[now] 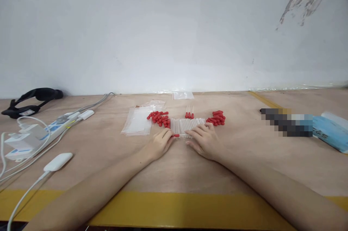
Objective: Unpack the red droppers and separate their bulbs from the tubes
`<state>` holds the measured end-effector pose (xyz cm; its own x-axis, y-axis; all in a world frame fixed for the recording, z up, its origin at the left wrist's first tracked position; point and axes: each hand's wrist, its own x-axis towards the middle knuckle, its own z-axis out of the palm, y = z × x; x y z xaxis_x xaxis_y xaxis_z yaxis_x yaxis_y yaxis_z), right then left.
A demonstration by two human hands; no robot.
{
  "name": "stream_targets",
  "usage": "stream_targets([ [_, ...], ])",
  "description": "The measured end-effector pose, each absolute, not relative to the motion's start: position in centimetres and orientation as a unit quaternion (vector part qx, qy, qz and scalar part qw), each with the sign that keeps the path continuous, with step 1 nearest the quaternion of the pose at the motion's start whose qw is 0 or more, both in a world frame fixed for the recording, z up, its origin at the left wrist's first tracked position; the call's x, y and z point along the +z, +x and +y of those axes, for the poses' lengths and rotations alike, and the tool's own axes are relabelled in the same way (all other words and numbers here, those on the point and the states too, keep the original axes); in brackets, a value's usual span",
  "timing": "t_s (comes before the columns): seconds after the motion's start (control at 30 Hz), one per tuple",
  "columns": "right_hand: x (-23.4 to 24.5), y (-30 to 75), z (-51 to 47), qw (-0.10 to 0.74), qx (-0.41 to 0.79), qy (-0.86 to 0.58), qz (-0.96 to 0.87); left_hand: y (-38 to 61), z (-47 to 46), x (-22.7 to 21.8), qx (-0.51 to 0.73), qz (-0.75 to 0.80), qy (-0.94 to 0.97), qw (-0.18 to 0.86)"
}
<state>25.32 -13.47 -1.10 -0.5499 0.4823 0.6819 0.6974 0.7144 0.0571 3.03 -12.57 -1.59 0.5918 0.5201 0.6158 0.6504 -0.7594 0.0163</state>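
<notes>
Between my finger and thumb, my left hand (160, 143) pinches a red rubber dropper bulb (176, 135) at the near left corner of a row of clear tubes (179, 126). My right hand (204, 140) lies over the right part of that row, fingers stretched out and thumb apart. Its fingertips touch or hover just above the tubes. Red bulbs are heaped on the left (160, 118) and on the right (216, 118) of the row. Behind it lie three droppers (189, 115) with red bulbs, their thin clear tips pointing to the wall.
Clear plastic bags (138, 120) lie left of the bulbs, and a small clear packet (183, 95) is by the wall. A power strip (54, 129) with cables, a white charger (58, 162) and a black strap-like headset (32, 101) are left. A blue packet (330, 133) lies right.
</notes>
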Motion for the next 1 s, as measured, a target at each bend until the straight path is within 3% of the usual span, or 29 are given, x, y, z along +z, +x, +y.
stream_targets([
  [0.2,-1.7,24.7,-13.3,0.339,-0.180,-0.327,-0.863,3.9,-12.7,-1.4,-0.328,-0.300,-0.892,0.082],
  [0.63,-1.8,24.9,-13.4,0.326,-0.158,-0.255,-0.897,4.7,-13.6,0.3,-0.211,-0.290,-0.921,0.152],
  [1.0,-1.9,26.3,-13.3,0.309,-0.250,-0.150,-0.905,4.5,-13.9,0.5,-0.168,-0.280,-0.936,0.127],
])
